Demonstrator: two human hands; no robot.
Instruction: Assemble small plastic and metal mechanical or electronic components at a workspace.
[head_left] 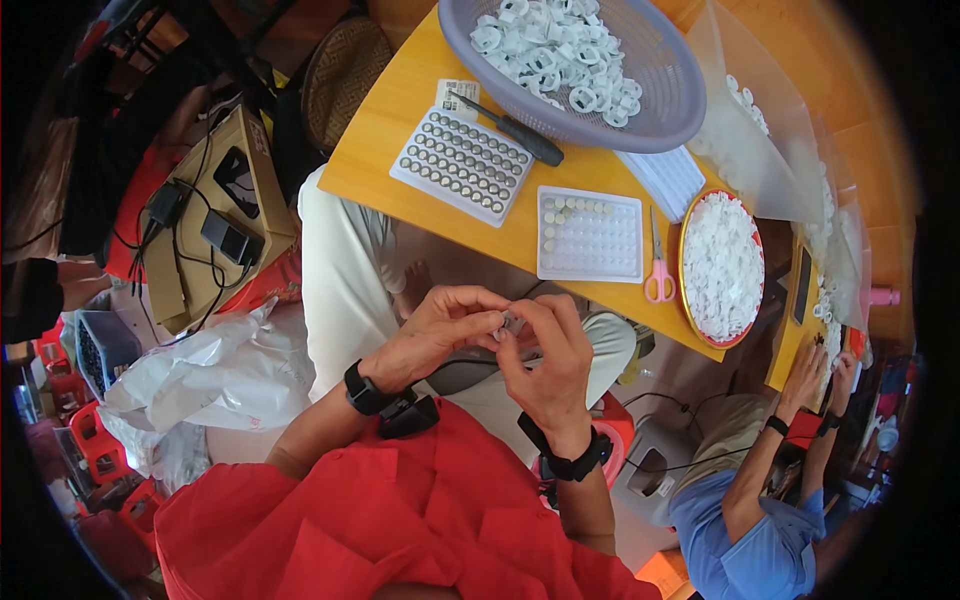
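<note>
In front of my red shirt, my left hand and my right hand meet fingertip to fingertip. Both pinch a small whitish plastic piece, largely covered by the fingers. Beyond them on the yellow table lies a white tray with a few round cells along its top and left side. To its left, a second white tray carries rows of silver button cells. Pink-handled scissors rest right of the nearer tray. A black screwdriver lies between the silver-cell tray and a purple-grey basket.
The basket holds many white plastic pieces. A red-and-yellow dish heaped with white bits stands near the table's right edge. At right a co-worker in blue handles white pieces. An open cardboard box with cables and a white bag are left.
</note>
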